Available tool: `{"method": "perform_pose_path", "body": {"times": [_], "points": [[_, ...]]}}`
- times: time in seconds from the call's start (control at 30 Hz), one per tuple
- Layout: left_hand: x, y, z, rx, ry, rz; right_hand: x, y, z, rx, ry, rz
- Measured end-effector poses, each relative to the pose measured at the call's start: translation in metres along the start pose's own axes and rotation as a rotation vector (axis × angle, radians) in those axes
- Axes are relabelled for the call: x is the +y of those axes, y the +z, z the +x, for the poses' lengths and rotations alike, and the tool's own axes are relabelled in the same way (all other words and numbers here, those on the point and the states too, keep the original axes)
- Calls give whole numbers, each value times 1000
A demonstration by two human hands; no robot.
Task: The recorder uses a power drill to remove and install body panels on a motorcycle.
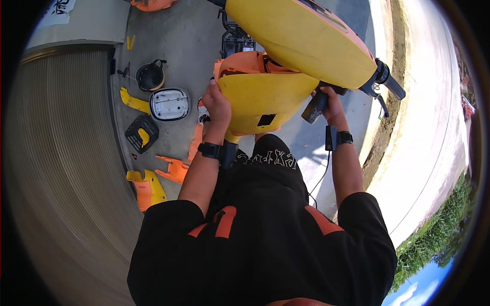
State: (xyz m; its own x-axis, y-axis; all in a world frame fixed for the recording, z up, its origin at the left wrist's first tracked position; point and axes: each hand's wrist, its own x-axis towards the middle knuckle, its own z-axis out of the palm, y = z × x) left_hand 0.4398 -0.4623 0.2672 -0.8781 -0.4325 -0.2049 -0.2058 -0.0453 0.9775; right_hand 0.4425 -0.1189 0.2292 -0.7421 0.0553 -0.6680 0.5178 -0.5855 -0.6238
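Note:
A yellow scooter front panel [265, 97] with a dark square hole stands in front of me. My left hand [218, 104] is closed on its left edge, thumb near the top corner. On the panel's right side, my right hand [334, 104] is closed around a dark cordless power tool [316, 106] whose blocky end points down; its front end is hidden by the scooter, and I cannot tell whether it touches a screw. Above the panel is the yellow handlebar cover [301, 41]. Orange body parts [242, 64] show between cover and panel.
Left on the floor lie a black bucket [150, 76], a white-lined tray [169, 104], a black crate [142, 133] and yellow-orange panels [146, 190]. The handlebar grip [390, 84] and brake lever [383, 106] stick out right. A ribbed shutter [71, 153] borders the left.

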Motion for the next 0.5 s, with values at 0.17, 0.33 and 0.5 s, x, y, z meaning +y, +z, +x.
{"method": "perform_pose_path", "body": {"times": [0.17, 0.33, 0.5], "points": [[-5, -16, 5, -17, 39, 78, 14, 12, -37, 106, -77, -136], [-6, -20, 12, -39, 28, 180, 20, 20, -64, 130, -129, -121], [-4, -19, 29, -64, -72, 121, 32, 23, -78, 124, -110, -116]]}}
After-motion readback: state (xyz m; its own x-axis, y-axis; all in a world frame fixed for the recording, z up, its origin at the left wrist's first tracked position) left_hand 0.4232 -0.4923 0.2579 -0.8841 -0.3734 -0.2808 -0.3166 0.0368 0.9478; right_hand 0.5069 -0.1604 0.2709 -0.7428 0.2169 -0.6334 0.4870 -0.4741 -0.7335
